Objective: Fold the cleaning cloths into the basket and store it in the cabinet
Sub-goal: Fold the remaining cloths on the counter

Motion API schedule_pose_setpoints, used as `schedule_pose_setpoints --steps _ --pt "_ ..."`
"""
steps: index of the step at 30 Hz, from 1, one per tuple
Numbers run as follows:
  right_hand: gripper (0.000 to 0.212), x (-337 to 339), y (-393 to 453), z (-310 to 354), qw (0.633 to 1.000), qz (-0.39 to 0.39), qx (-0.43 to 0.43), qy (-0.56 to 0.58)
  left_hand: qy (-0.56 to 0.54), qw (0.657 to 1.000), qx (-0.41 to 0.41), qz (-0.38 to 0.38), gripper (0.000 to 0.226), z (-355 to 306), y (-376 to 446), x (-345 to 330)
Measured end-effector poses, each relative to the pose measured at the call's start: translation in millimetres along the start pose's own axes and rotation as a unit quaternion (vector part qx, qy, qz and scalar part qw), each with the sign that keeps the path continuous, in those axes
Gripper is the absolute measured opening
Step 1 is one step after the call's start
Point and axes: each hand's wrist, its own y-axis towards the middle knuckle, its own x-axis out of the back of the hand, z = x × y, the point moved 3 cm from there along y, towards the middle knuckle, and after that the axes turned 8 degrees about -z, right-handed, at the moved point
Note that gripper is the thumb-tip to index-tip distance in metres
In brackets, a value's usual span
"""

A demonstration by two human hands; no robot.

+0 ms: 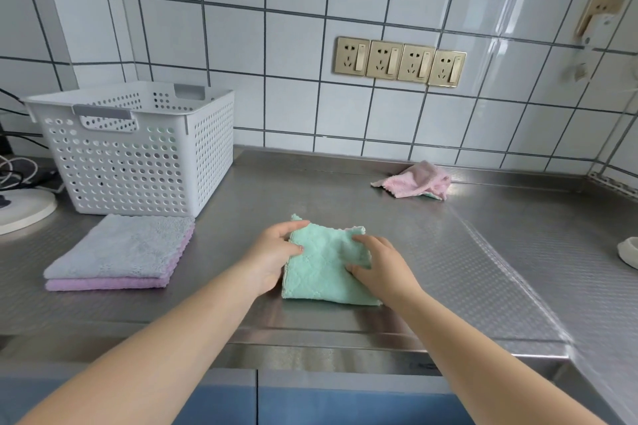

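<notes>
A green cloth [321,269] lies folded on the steel counter in front of me. My left hand [272,252] grips its left edge, thumb on top. My right hand [379,262] pinches its right side, bunching the fabric there. A white perforated basket [138,155] stands at the back left; some green shows through its holes. In front of it lies a folded grey cloth [121,247] stacked on a folded purple cloth [103,284]. A crumpled pink cloth [416,180] sits at the back right near the wall.
The steel counter [448,269] runs to a tiled wall with a row of gold sockets [398,61]. A white round appliance base [20,210] and cables sit at the far left. A white object [628,252] shows at the right edge. Blue cabinet doors [310,404] are below the counter.
</notes>
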Motion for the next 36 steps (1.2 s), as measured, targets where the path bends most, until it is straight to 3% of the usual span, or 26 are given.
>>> schedule_pose_setpoints --steps 5,9,14,16,18,22,26,36 --pt "0.058 -1.8 2.1 20.4 0.971 0.005 -0.081 0.225 -0.105 0.993 0.041 0.018 0.052 -15.8 -5.6 25.2" --pt "0.053 -20.5 1.9 51.0 0.887 0.093 -0.169 0.419 -0.125 0.991 0.041 0.028 0.048 -38.3 -5.8 66.0" --pt "0.052 -58.4 12.4 112.3 0.824 0.175 -0.217 0.494 -0.100 0.995 0.019 0.009 0.045 -63.2 -0.5 147.9" --pt "0.053 -75.8 18.2 140.7 0.832 0.165 -0.204 0.489 -0.061 0.998 0.011 -0.018 0.046 -68.6 3.2 180.1" --pt "0.049 -94.0 24.6 167.8 0.868 0.140 -0.170 0.445 0.017 0.998 -0.010 -0.062 0.049 -70.3 8.5 212.6" --pt "0.044 -126.4 32.3 207.8 0.919 0.139 -0.092 0.356 0.209 0.971 -0.060 -0.101 0.049 -66.2 16.9 260.2" --pt "0.050 -145.2 33.7 229.0 0.955 0.118 -0.036 0.272 0.264 0.956 -0.050 -0.116 0.049 -53.5 25.5 292.6" --pt "0.047 -160.2 29.8 233.9 0.963 0.132 -0.021 0.235 0.333 0.936 -0.044 -0.104 0.050 -40.0 37.7 304.0"
